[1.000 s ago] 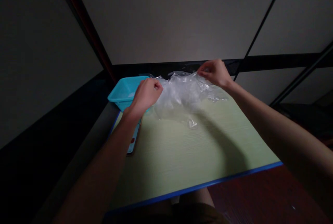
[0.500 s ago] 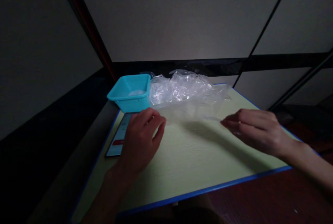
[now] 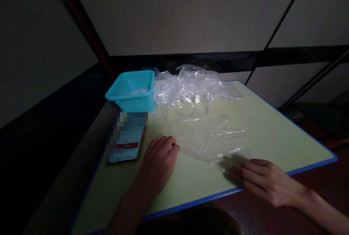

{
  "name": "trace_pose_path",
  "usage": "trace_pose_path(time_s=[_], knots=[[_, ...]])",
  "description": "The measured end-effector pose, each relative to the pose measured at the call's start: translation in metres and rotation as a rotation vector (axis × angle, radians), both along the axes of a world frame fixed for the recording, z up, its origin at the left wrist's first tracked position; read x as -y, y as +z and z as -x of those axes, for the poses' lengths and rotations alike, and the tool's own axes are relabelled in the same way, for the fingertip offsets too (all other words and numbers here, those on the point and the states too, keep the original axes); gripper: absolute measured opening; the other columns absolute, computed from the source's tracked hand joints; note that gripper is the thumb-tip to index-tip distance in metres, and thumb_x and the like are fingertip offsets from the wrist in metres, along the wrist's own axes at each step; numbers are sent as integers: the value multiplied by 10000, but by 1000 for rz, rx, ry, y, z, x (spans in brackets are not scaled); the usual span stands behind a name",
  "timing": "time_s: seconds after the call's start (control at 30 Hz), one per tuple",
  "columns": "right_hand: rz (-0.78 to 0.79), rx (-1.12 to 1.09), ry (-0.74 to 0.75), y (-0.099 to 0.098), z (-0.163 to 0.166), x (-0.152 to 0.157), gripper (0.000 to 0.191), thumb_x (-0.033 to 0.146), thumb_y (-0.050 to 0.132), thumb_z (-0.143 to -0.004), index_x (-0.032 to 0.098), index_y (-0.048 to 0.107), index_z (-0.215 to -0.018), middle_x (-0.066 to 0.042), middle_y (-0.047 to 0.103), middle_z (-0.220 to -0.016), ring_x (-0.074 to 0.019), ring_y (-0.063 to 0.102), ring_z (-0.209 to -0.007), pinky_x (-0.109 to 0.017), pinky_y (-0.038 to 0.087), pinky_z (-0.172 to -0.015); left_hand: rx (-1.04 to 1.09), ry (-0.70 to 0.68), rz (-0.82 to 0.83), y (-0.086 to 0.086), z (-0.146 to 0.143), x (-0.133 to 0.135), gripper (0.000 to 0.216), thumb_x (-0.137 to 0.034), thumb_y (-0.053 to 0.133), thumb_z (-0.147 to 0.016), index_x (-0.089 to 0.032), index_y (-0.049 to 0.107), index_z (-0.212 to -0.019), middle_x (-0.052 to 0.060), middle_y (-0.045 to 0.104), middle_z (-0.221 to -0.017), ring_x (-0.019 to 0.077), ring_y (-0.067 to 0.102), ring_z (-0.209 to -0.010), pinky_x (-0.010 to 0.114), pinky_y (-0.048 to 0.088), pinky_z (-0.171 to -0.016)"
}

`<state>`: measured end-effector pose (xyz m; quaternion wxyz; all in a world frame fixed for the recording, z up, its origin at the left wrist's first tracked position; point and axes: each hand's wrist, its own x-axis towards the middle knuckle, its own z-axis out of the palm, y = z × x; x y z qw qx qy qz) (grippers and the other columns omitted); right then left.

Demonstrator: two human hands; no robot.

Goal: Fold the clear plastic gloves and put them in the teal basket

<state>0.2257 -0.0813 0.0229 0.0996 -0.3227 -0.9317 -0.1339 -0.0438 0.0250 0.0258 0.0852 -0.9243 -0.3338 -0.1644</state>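
Note:
A thin clear plastic bag [image 3: 215, 138] lies spread on the table in front of me, slightly wrinkled. At its left corner is my left hand [image 3: 160, 162], fingers curled in and thumb pressed against the index finger, closed on the bag's edge. My right hand [image 3: 261, 182] is at the bag's near right corner, over the table's front edge. Its fingers are together, with the tips on the film; the thumb is hidden beneath. A crumpled heap of clear plastic [image 3: 191, 86] sits behind the flat bag.
A turquoise plastic basket [image 3: 133, 102] with something whitish inside stands at the back left. A phone [image 3: 131, 140] with a lit screen, partly pixelated, lies left of my left hand. The pale table [image 3: 196, 189] has a blue edge; wall panels [image 3: 185, 16] rise behind it.
The plastic bag has come down from above the table and now lies flat nearer to me. My right hand has moved lower and toward me; my left hand has shifted slightly right and down.

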Motion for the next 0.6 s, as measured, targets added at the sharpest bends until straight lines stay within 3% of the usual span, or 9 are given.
trace_pose_path(time_s=[0.23,0.33,0.43,0.53,0.6], knots=[[80,-53,-13,0,-11,13,306,150,331,-905,229,619,-975,-44,678,-787,-155,598,-671,-293,485,-549,42,-7,77,-9,9,8,184,-25,452,-769,-168,554,-716,44,569,-800,214,539,-759,372,430,-675],[34,-156,-42,-1,-19,20,252,167,384,-884,177,590,-1029,-69,670,-826,-169,600,-699,-313,490,-587,136,-28,109,-13,15,14,211,-45,447,-749,-164,561,-881,63,574,-894,232,536,-843,400,441,-733],[50,-314,-263,0,-18,19,281,148,399,-873,136,528,-1122,-104,648,-937,-185,606,-842,-328,513,-691,278,-26,163,-12,9,24,381,-99,466,-745,-151,477,-1123,93,540,-1057,246,508,-968,417,435,-831],[170,-350,-543,-1,-8,8,405,262,408,-892,122,414,-1271,-150,531,-1212,-209,530,-1079,-363,495,-849,398,-18,250,-6,-16,35,353,-133,463,-783,-163,468,-1135,91,523,-1119,231,493,-1039,382,436,-882],[203,-262,-606,-5,-2,0,563,373,417,-884,104,290,-1363,-169,381,-1365,-250,398,-1225,-434,413,-959,369,-16,302,-4,-38,41,327,-134,444,-815,-161,475,-1140,91,520,-1163,223,494,-1066,374,441,-896]])
